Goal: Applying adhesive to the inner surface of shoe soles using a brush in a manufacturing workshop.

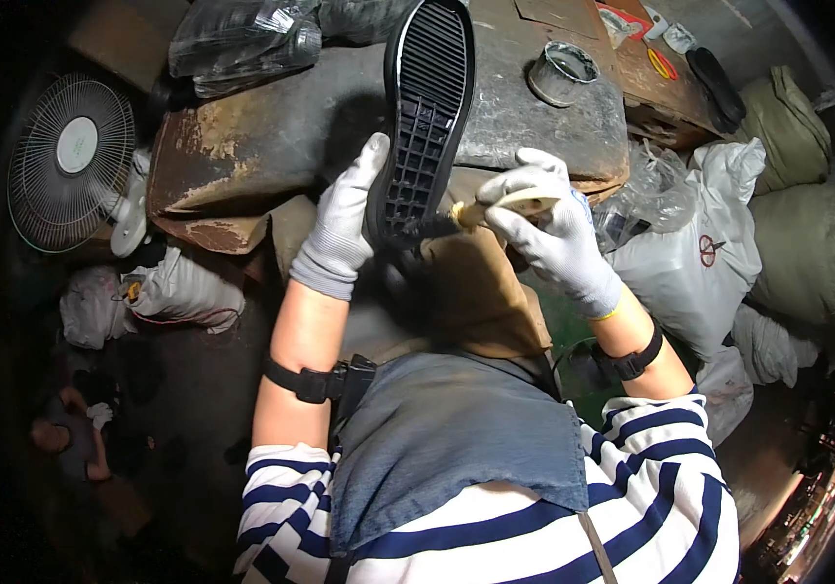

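Note:
A black shoe sole [419,146] stands upright in front of me, its ribbed and gridded inner side facing me. My left hand [344,209], in a white and grey glove, grips the sole's left edge low down, thumb up. My right hand [549,219], gloved alike, pinches a brush [473,214] with a pale handle. The brush's dark tip points left and lies at the right edge of the sole's lower end; whether it touches is hard to tell. Below the sole, a brown cloth [485,302] and a blue apron [456,428] cover my lap.
A worn, covered bench [242,146] spans the front, with a crusted pot [563,73] at its right and wrapped black bundles [242,44] behind. A fan [74,146] stands left. Scissors [662,64] lie far right, above stuffed bags [695,253]. A person [72,433] is at lower left.

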